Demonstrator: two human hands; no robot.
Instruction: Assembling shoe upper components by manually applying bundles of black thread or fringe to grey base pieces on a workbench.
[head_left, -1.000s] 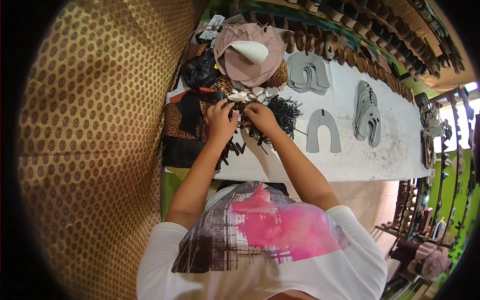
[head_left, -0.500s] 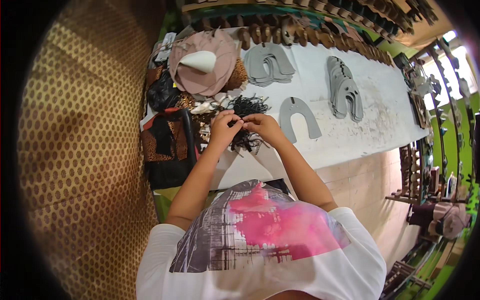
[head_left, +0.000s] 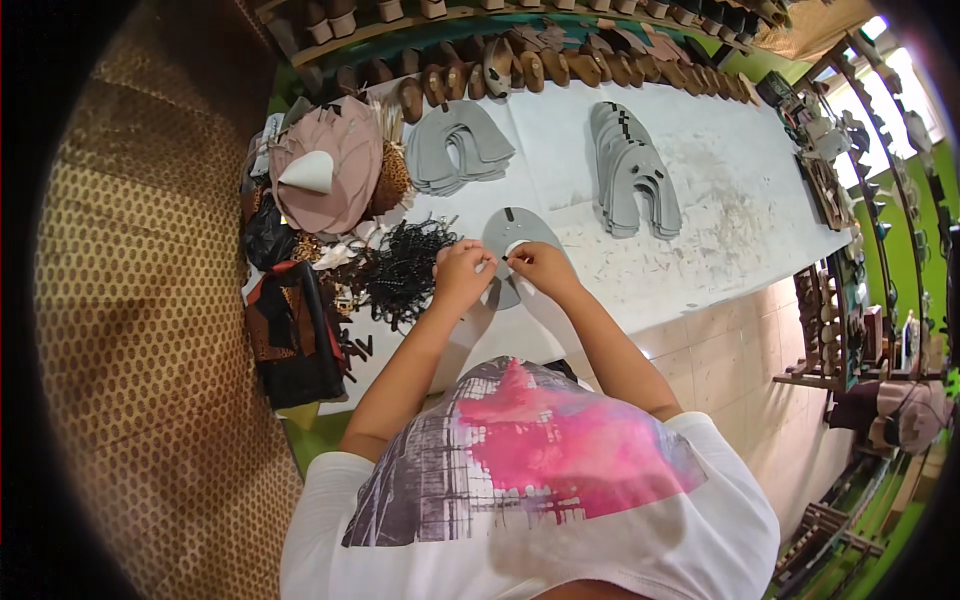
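Observation:
A single grey U-shaped piece with a small black mark at its top lies on the white table in front of me. My left hand is at its left side, fingers curled together; whatever they hold is hidden. Over the piece, my right hand pinches a small black bit between thumb and fingertips. To the left of my left hand is a tangled heap of thin black strips. Farther back lie two fanned stacks of similar grey pieces, one to the left and one to the right, the right one bearing black marks.
Pinkish sheets topped by a white cone stand at the back left, near leopard-print scraps. A black bag sits at the table's left edge. Wooden shoe lasts line the far edge. Shelves stand right.
Both hands have come away from the black strips and are now at the single grey piece, right hand over it. My view has shifted, so the table's contents appear farther left.

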